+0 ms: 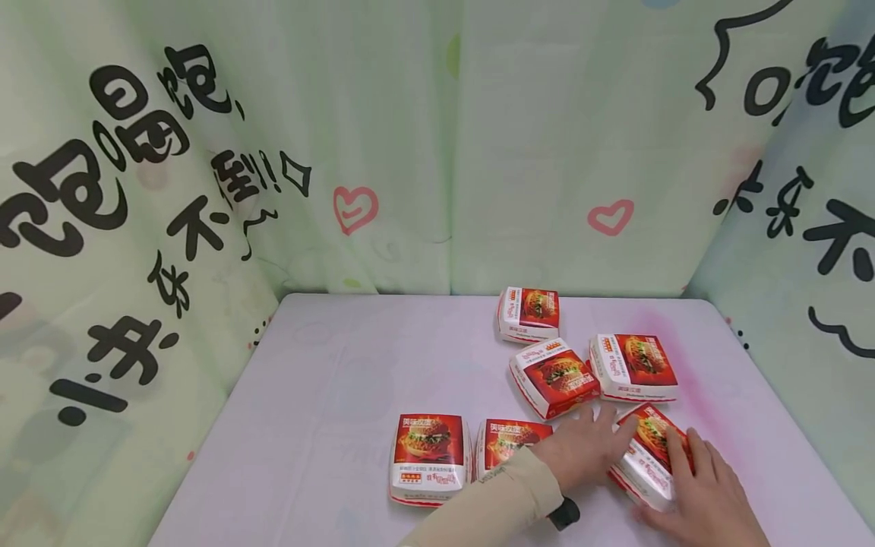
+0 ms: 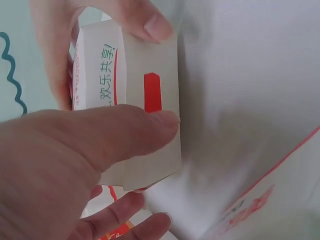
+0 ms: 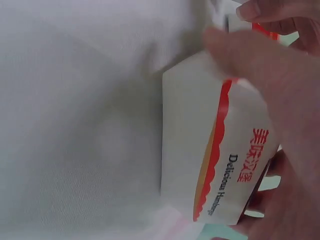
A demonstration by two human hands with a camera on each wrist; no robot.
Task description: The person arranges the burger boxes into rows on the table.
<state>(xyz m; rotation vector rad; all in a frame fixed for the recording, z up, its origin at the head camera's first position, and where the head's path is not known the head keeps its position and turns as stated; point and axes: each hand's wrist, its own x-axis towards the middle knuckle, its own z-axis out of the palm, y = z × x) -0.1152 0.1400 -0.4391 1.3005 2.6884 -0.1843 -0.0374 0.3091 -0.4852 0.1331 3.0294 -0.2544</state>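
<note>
A red and white hamburger box (image 1: 645,460) lies tilted at the near right of the table, between the two hands. My left hand (image 1: 584,444) comes in from the left. Its thumb (image 2: 142,127) presses on the box's white side, while other fingers (image 2: 122,212) reach past the box's end. From the right, my right hand (image 1: 711,490) grips the same box, with fingers over its printed top and its thumb (image 3: 237,55) along the side. Just beyond the left fingertips are a second hamburger box (image 1: 555,376) and a third hamburger box (image 1: 634,366).
One hamburger box (image 1: 529,313) stands near the table's back edge. At the front, another hamburger box (image 1: 429,460) sits beside a hamburger box (image 1: 509,439) partly hidden by the left forearm. Printed curtains (image 1: 451,137) surround the white table (image 1: 328,380).
</note>
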